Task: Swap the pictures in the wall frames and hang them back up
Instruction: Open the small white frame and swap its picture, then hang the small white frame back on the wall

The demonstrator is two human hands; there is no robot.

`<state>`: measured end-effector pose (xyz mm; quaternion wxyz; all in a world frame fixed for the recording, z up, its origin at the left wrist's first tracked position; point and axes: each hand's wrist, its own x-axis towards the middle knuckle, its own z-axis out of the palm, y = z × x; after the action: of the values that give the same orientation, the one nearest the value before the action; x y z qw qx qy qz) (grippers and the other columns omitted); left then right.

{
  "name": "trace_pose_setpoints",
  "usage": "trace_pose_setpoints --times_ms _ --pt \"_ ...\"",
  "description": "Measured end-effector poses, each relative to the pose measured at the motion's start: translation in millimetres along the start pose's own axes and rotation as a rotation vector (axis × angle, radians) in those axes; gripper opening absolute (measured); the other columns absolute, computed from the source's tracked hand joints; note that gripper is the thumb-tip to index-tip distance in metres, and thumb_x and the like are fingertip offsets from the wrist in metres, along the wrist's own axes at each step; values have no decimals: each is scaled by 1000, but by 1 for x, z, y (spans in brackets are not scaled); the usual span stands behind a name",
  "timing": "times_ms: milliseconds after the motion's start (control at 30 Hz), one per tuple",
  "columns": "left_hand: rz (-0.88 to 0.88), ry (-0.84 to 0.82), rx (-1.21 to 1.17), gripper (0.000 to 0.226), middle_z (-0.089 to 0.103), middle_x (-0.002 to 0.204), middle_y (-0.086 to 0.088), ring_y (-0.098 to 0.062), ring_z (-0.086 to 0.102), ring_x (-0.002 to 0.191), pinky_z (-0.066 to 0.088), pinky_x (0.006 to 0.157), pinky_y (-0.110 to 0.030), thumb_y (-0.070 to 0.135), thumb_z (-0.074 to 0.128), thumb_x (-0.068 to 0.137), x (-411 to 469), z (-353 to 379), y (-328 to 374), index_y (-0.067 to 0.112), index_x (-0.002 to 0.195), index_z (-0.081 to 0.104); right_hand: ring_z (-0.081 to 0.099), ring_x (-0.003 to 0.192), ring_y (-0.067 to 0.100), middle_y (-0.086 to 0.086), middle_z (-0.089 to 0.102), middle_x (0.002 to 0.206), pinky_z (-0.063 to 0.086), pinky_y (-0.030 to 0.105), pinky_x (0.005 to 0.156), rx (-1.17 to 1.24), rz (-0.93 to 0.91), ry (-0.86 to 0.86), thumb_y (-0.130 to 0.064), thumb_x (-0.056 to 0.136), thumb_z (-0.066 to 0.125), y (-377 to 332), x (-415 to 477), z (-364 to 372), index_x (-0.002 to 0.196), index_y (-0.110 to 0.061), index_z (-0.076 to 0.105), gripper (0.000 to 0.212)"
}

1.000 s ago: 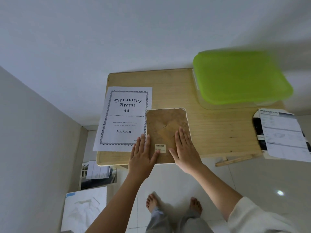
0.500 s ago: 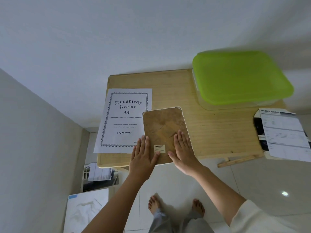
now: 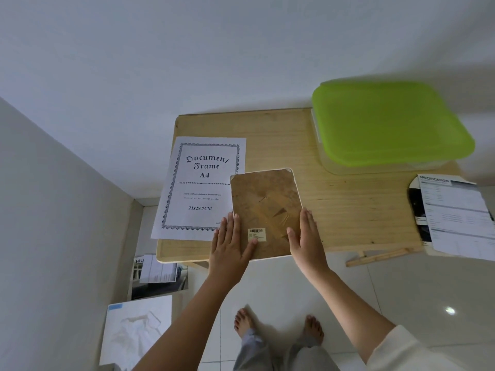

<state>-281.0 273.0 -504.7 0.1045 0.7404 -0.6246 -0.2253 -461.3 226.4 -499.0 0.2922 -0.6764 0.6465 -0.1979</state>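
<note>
Frame (image 3: 263, 202) face-down; left hand (image 3: 230, 245), right hand (image 3: 305, 236) flat, fingers straight, touching sides.

Matt brown fibreboard frame back (image 3: 265, 210), pale wood table (image 3: 348, 210), glossy green plastic lid (image 3: 388, 124).

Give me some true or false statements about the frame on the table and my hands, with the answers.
1. The frame lies face down on the table, brown backing up. True.
2. The left hand grips the Document Frame sheet. False: it lies flat at the frame's left edge.
3. The right hand rests flat on the frame's right side. True.
4. The container lid is blue. False: it is green.
5. The barcode sticker sits at the frame's far edge. False: near edge, between the hands.
</note>
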Motion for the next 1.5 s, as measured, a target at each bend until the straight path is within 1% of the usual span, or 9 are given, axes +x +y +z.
trace_pose_setpoints --times_ms 267,400,533,667,867,1100,1167,1333,1500 --pt "-32 101 -94 84 3 157 4 -3 -7 141 -7 115 -24 66 5 79 0 4 3 20 149 2 51 121 15 3 54 132 39 13 95 482 123 101 -10 90 56 -18 5 -31 135 -9 44 47" --pt "-101 92 -213 76 7 158 -1 -13 0 145 2 118 -33 63 17 88 3 -1 18 19 149 10 58 101 32 11 67 109 47 20 76 627 129 119 -12 94 51 -33 18 -47 123 -10 57 31" --pt "-93 196 -585 56 23 153 -3 -16 24 139 21 114 -35 42 38 96 25 -45 62 25 147 21 58 107 5 -6 64 112 43 7 81 732 -4 142 -14 94 53 -58 23 -64 123 -15 57 29" --pt "52 119 -1091 65 39 144 1 -13 47 124 39 105 -46 65 45 84 61 -114 117 56 139 12 55 107 3 -6 59 115 45 15 85 590 -272 201 -26 89 54 -82 24 -87 125 -17 54 37" --pt "256 222 -1155 72 28 153 -3 -26 39 134 39 102 -55 56 52 81 89 -158 153 73 127 -1 52 104 10 1 54 109 42 20 91 253 -606 289 -21 91 52 -100 37 -115 129 -12 48 39" --pt "180 270 -1149 70 51 118 -29 -34 56 89 47 81 -36 23 51 92 108 -165 164 38 147 9 56 108 4 2 59 115 45 20 90 335 -562 186 -17 95 47 -92 46 -143 125 -9 55 33" --pt "156 273 -1194 63 54 92 -19 -22 52 75 45 72 -34 15 46 95 113 -170 172 28 149 15 57 101 6 4 60 109 47 22 85 330 -507 304 -11 92 49 -80 60 -163 121 -7 57 31" --pt "124 250 -1350 45 68 80 12 -11 67 72 56 71 -33 13 39 99 129 -186 210 26 141 37 52 108 16 0 48 117 43 22 86 352 -216 411 -16 93 53 -52 113 -233 131 -13 47 39" --pt "251 295 -1306 42 59 98 20 10 64 71 49 57 -8 11 39 99 152 -202 286 27 138 40 62 71 -6 -4 60 96 46 7 55 776 -177 277 -11 95 47 -38 152 -298 124 -22 49 31"
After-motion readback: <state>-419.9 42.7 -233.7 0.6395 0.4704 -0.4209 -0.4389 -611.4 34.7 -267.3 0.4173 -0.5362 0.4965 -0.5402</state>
